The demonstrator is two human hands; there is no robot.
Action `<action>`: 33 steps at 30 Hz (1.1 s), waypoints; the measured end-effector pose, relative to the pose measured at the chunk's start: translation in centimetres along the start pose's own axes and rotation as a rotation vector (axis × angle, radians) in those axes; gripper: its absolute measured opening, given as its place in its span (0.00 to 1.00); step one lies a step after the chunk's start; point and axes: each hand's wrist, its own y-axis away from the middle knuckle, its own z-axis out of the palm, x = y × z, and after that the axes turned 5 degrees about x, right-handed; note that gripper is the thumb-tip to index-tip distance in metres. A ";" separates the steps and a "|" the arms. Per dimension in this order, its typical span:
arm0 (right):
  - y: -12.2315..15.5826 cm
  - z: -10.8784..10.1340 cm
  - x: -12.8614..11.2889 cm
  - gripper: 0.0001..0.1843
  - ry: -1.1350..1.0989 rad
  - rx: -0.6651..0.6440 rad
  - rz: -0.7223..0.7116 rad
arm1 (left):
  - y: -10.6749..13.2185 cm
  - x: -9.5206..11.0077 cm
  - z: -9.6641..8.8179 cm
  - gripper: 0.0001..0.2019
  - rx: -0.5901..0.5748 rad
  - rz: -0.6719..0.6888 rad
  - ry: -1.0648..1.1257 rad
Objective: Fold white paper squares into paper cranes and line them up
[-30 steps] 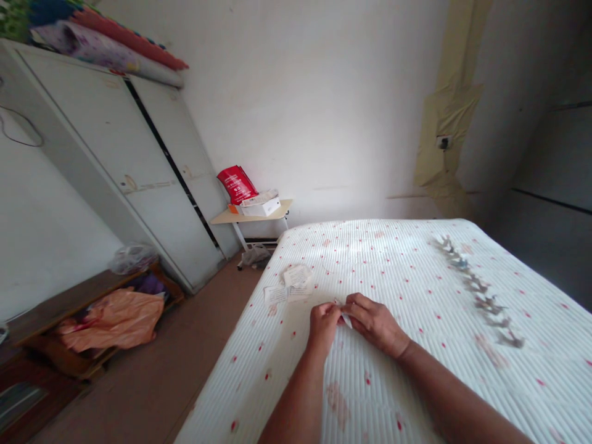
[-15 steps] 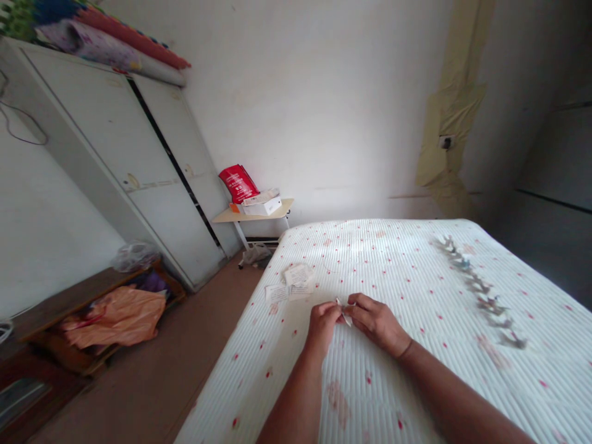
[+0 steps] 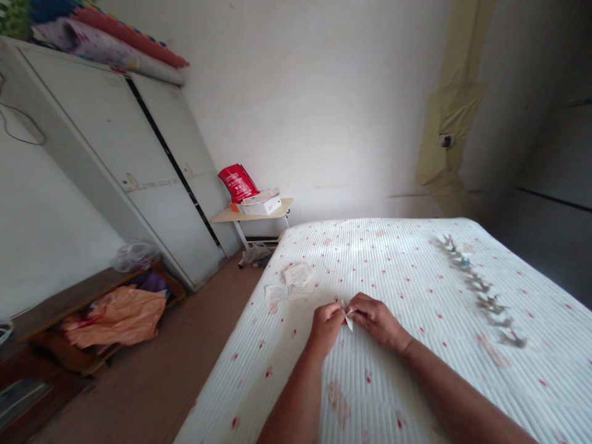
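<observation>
My left hand [image 3: 325,325] and my right hand [image 3: 377,319] meet over the white, red-dotted bed [image 3: 416,370]. Both pinch one small folded piece of white paper [image 3: 348,320] between their fingertips, just above the cover. A small pile of printed paper squares [image 3: 291,282] lies on the bed a short way beyond my left hand. Along the right side of the bed runs a row of several small folded paper figures [image 3: 481,293].
A tall white wardrobe [image 3: 139,179] stands at the left, with rolled bedding [image 3: 111,43] on top. A small side table [image 3: 252,216] by the far wall holds a red bag and a white box. A low wooden shelf [image 3: 69,308] with an orange bag sits at the lower left.
Both hands stay on the small paper and work it slightly; the fingers have drawn closer together. Nothing else on the bed has moved.
</observation>
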 end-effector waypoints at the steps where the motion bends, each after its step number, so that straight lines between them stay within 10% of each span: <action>1: 0.0 0.0 -0.1 0.15 -0.013 -0.001 0.011 | 0.0 0.0 0.0 0.13 -0.002 0.000 -0.008; 33: 0.2 0.3 0.2 0.13 -0.487 -0.025 0.415 | 0.0 0.7 -0.9 0.16 -0.220 -0.041 0.025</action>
